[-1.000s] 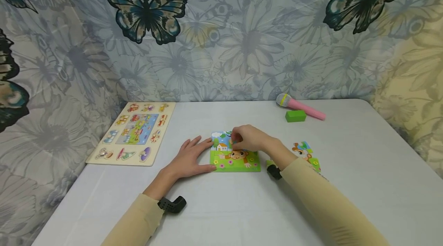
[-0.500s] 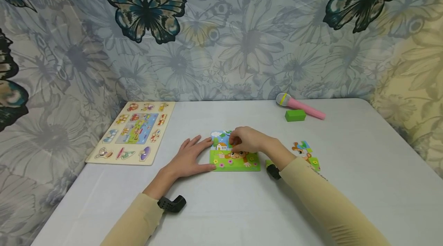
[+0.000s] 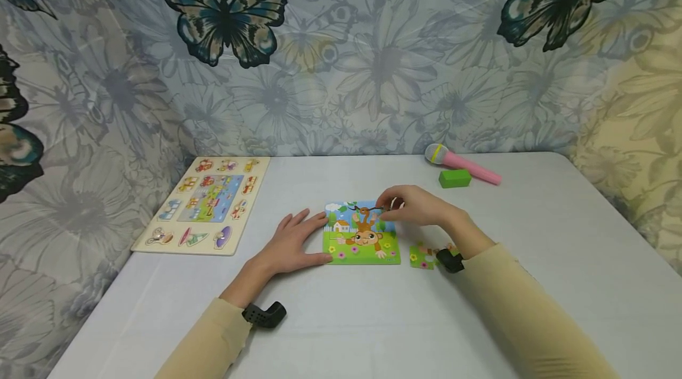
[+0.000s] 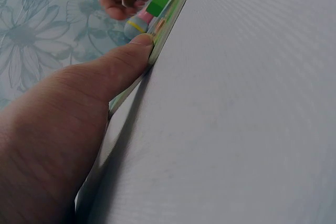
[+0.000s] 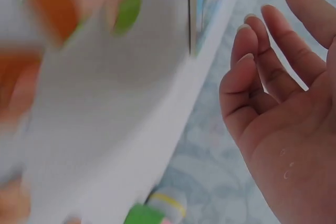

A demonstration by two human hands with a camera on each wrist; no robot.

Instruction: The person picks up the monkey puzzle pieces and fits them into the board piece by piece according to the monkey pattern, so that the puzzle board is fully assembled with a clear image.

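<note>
A monkey jigsaw puzzle (image 3: 358, 253) lies on the white table in the head view, its monkey hanging by the tail from a branch. My left hand (image 3: 292, 243) rests at the puzzle's left edge with fingers spread; its thumb (image 4: 128, 59) touches the border in the left wrist view. At the puzzle's upper right is my right hand (image 3: 418, 205), fingers loosely bent. Nothing shows between those fingers (image 5: 273, 69) in the right wrist view. Loose puzzle pieces (image 3: 422, 256) lie right of the puzzle, partly hidden by the right wrist and its black band.
A larger wooden picture board (image 3: 224, 243) lies at the left of the table. Toward the back right are a green block (image 3: 455, 178) and a pink toy microphone (image 3: 471, 168). A butterfly-patterned cloth (image 3: 341, 100) hangs behind the table.
My right hand has moved right from the puzzle's middle, uncovering the monkey's body and tail. Its forearm now covers more of the loose pieces. The left hand stays in place.
</note>
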